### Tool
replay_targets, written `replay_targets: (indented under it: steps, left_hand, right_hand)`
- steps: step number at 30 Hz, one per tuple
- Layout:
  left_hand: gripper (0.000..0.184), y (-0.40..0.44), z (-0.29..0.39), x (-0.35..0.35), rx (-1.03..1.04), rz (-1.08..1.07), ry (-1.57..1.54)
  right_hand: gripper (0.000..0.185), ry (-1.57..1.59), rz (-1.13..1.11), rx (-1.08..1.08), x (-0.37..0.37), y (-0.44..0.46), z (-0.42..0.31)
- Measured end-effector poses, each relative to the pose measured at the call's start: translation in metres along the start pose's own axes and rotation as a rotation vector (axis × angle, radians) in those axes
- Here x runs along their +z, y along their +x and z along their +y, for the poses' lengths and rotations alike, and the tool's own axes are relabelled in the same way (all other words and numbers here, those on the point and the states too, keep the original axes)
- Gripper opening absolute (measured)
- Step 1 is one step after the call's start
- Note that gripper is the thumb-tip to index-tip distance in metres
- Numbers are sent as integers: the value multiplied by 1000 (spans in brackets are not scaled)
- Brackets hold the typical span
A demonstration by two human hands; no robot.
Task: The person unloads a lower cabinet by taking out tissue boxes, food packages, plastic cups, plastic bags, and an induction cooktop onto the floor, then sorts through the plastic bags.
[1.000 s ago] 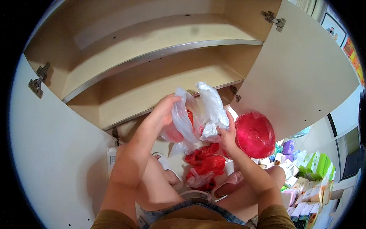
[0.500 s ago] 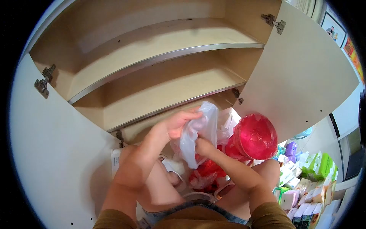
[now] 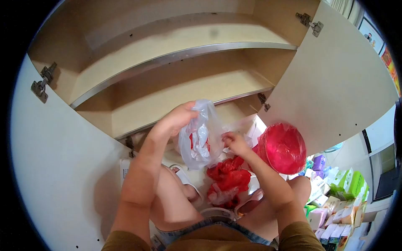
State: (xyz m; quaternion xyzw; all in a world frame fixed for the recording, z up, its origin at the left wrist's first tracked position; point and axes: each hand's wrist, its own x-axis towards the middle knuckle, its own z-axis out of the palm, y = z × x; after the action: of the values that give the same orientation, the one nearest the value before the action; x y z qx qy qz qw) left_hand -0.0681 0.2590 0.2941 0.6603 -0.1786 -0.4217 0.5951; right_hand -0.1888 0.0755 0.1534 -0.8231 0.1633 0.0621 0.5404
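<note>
My left hand (image 3: 181,119) grips the upper left edge of a translucent white plastic bag (image 3: 211,119). Crumpled white and red plastic shows through the bag's side. At the bag's right edge is my right hand (image 3: 235,143), its fingers curled together; whether they pinch the film is too small to tell. Below the bag, a heap of crumpled red plastic bags (image 3: 229,180) lies on the floor between my feet. To the right stands a red bin (image 3: 284,148) lined with a thin plastic bag.
Ahead is a cabinet with curved shelves (image 3: 188,85), its left door (image 3: 63,167) and right door (image 3: 335,83) swung open. Packs of tissues and boxes (image 3: 335,209) are piled on the floor at the right. A white box (image 3: 255,127) stands behind the bin.
The loose white plastic that my right hand held is now inside the translucent bag. My right hand has come out of the bag to its right side, and my left hand has shifted left.
</note>
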Motion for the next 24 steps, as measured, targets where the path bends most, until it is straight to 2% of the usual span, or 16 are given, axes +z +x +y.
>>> replay_targets:
  steps: [1,2,4,5,7,8,10,11,13,16,20,22,24]
  left_hand:
    - [36,3,-4,-2,14,11,-11]
    - [36,3,-3,-2,15,11,-13]
    - [36,1,-2,-1,39,30,-91]
    - [36,2,-2,-2,39,32,-90]
    - [36,5,-5,-4,18,22,-130]
    - [36,6,-7,-5,18,28,-129]
    - [37,8,-10,-7,0,57,-78]
    - [37,12,-15,-9,-4,65,-78]
    - [37,21,-25,-13,-39,118,-67]
    - [37,19,-21,-8,-26,85,34]
    - [37,15,-15,4,-136,25,71]
    - [37,25,-27,-1,-190,-80,51]
    - [37,28,-30,-3,-192,-94,90]
  right_hand:
    - [25,72,101,38,-9,0,1]
    - [25,71,100,39,-15,5,19]
    - [28,-285,377,-30,-21,20,74]
    - [28,-284,376,-31,-21,16,83]
    - [33,-385,235,156,-16,9,99]
    - [33,-383,230,151,-10,8,112]
    - [37,-741,164,132,4,7,125]
    - [37,-739,158,128,4,7,126]
    - [39,-865,-122,189,2,4,125]
    - [39,-1014,-114,287,9,20,159]
    - [42,-1087,-187,364,3,16,153]
    - [55,-990,-396,452,3,18,142]
    - [58,-927,-443,427,3,20,149]
